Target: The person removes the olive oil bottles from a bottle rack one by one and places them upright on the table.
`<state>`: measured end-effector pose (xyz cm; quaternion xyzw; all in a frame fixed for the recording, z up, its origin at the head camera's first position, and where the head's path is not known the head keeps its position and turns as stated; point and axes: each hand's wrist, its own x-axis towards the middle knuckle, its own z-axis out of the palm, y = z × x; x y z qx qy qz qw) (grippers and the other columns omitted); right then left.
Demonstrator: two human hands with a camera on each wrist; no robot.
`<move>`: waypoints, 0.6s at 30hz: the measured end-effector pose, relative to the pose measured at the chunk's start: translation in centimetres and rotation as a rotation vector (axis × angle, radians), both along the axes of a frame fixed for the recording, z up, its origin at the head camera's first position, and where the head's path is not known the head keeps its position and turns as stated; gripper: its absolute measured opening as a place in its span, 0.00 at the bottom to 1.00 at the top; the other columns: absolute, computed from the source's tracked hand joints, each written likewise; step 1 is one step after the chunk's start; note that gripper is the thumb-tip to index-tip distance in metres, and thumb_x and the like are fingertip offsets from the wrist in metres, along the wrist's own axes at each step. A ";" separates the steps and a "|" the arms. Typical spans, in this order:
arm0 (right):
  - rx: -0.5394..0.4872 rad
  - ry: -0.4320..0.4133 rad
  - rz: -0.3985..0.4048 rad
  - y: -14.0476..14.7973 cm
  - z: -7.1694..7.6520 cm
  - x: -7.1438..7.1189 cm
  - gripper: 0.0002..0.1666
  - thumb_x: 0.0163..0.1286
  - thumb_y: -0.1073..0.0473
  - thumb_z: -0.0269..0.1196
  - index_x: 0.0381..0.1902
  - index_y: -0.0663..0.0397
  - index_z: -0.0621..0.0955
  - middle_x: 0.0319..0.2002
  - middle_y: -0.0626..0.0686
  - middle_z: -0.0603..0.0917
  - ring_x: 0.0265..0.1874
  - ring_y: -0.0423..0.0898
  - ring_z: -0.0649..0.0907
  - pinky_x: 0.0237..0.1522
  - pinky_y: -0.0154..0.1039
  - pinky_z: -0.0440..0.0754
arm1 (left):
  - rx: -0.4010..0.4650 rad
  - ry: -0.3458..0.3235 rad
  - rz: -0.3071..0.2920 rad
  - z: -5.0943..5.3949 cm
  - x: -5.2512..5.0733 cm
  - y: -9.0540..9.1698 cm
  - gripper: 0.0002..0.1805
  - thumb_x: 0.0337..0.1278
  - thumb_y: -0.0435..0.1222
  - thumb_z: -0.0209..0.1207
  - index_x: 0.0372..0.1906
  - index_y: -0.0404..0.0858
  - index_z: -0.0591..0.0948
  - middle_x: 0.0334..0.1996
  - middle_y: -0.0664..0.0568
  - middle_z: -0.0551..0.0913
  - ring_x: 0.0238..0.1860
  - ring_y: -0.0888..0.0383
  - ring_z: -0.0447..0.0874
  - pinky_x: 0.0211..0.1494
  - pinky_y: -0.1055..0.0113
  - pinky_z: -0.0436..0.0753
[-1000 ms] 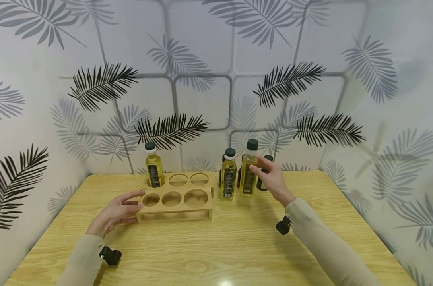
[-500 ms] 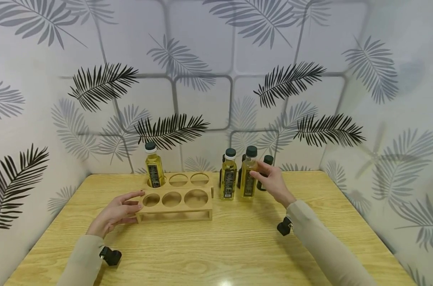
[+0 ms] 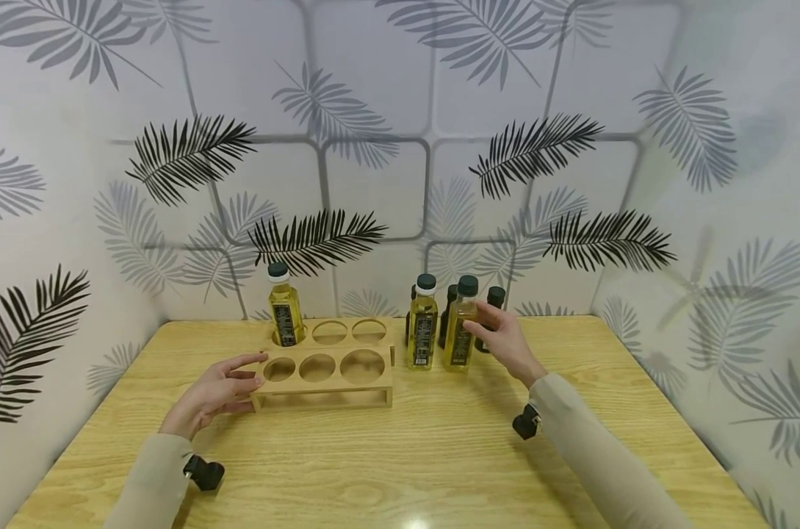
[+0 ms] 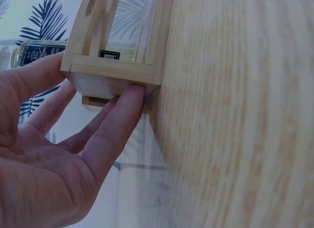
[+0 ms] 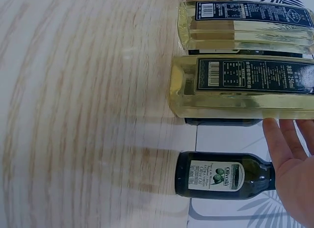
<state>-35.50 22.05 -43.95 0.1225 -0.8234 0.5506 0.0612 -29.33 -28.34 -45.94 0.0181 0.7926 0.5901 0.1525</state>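
My right hand (image 3: 505, 343) holds a square clear bottle of yellow oil (image 3: 460, 338) by its upper side, thumb in front. The bottle is upright, its base at or near the table; in the right wrist view its dark label and fingers (image 5: 278, 142) along its side show. Just left stands a similar oil bottle (image 3: 422, 330). My left hand (image 3: 208, 393) touches the left end of a wooden bottle rack (image 3: 327, 389) with extended, spread fingers (image 4: 115, 125). An oil bottle (image 3: 284, 312) stands in the rack's back left hole; its other holes hold nothing.
Behind the two clear bottles stand dark bottles, mostly hidden. One dark olive oil bottle (image 5: 216, 175) is to the right of the held bottle, near my right hand. The wood-grain table (image 3: 400, 448) meets a leaf-patterned wall (image 3: 386, 184) at the back.
My right hand has lowered the oil bottle and brought it slightly forward, beside the other clear bottle. The left hand and the rack stay in place.
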 end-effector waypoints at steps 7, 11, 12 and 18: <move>-0.006 0.002 -0.004 0.1 -0.4 -0.3 0.39 0.70 0.51 0.63 0.75 0.54 0.64 0.67 0.61 0.73 0.64 0.58 0.75 0.63 0.57 0.75 | -0.009 0.001 -0.002 0.2 0.1 0.0 0.34 0.70 0.38 0.57 0.77 0.44 0.59 0.74 0.29 0.53 0.71 0.34 0.60 0.54 0.52 0.84; 0.003 0.016 -0.006 -0.1 -0.3 -0.2 0.38 0.70 0.50 0.63 0.74 0.51 0.65 0.68 0.61 0.72 0.64 0.58 0.75 0.62 0.57 0.76 | -0.009 0.005 -0.004 0.2 0.1 0.0 0.34 0.70 0.38 0.57 0.77 0.44 0.59 0.74 0.29 0.53 0.72 0.34 0.59 0.54 0.52 0.84; 0.005 0.020 -0.007 -0.1 -0.3 -0.2 0.38 0.70 0.50 0.63 0.74 0.51 0.65 0.68 0.61 0.72 0.64 0.58 0.75 0.62 0.57 0.76 | -0.007 0.005 -0.004 0.2 0.1 0.0 0.34 0.70 0.38 0.57 0.77 0.44 0.59 0.74 0.29 0.53 0.71 0.34 0.59 0.54 0.52 0.84; 0.017 0.020 -0.008 -0.1 -0.3 -0.1 0.38 0.71 0.51 0.63 0.74 0.52 0.65 0.67 0.61 0.74 0.64 0.58 0.76 0.61 0.57 0.76 | -0.001 0.004 -0.011 0.2 0.1 0.1 0.35 0.70 0.38 0.56 0.77 0.43 0.59 0.74 0.30 0.52 0.71 0.34 0.59 0.54 0.52 0.84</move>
